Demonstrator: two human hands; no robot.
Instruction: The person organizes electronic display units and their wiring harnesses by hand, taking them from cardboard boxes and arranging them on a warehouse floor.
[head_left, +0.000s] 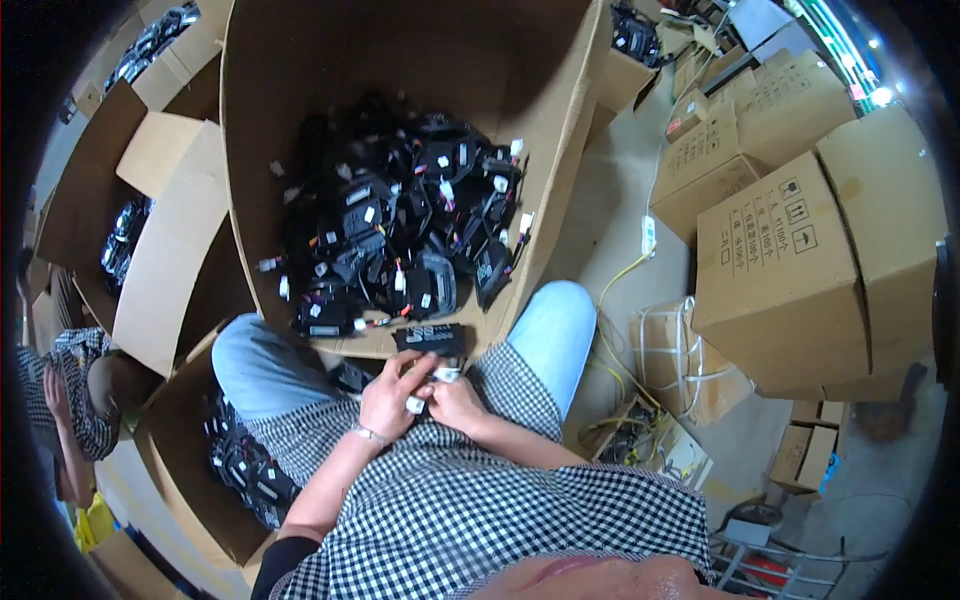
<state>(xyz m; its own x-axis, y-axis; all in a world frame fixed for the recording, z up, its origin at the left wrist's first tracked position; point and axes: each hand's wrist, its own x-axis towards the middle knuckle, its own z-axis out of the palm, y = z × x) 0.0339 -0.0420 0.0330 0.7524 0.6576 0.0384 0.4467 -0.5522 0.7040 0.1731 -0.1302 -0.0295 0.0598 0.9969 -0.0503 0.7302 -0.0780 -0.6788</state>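
Above my lap, my left hand (385,402) and my right hand (457,403) meet, fingers closed and pressed together. Between and just beyond them is a flat black plastic unit (430,340) with pale print. A white plug connector (445,374) shows at the fingers, and another white connector (415,405) hangs below my left hand. Which fingers grip the unit and which grip its leads is partly hidden. Right in front stands a tall open carton (545,210), holding a heap of similar black units (400,220) with white plugs and coloured wires.
On the left, a low carton (185,480) holds more black units, and another open carton (170,240) stands beyond. A co-worker's hand (60,400) shows at far left. Large closed cartons (790,270) stack at right. A yellow cable (605,290) crosses the floor to a power strip (649,238).
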